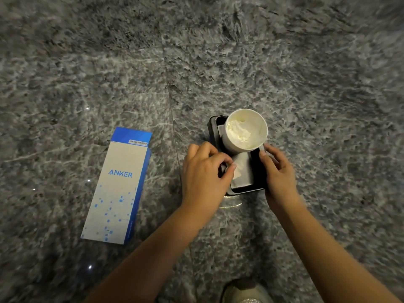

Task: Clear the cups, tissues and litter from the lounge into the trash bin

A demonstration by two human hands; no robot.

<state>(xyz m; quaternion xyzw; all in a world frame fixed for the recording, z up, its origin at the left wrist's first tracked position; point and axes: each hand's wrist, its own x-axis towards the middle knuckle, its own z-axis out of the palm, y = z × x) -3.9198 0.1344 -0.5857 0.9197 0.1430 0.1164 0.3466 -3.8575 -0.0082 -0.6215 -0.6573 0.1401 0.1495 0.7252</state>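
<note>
The work surface [218, 62] is grey veined stone, polished, with thin seam lines and small points of reflected light. No walls or furniture are in view. A light shoe [247, 291] shows at the lower edge, nearer the person than both hands.

A black tray [213, 125] lies flat on the stone, held between the two hands. The left hand [203, 169] grips the tray's left rim with curled fingers, and its thumb tip lies on a folded napkin [242, 171]. The right hand [277, 171] grips the opposite rim, fingers curled over the edge. Whether the tray is lifted clear of the stone cannot be told.

Contents of the tray:
- The folded napkin lies flat between the two grips.
- A white paper cup [231, 143] stands upright just beyond the fingertips, at the tray's far end.
- A crumpled tissue [240, 132] sits inside the cup.

A blue and white box [118, 186] marked ANKER lies flat on the stone, well apart from the tray, outboard of the left hand.
</note>
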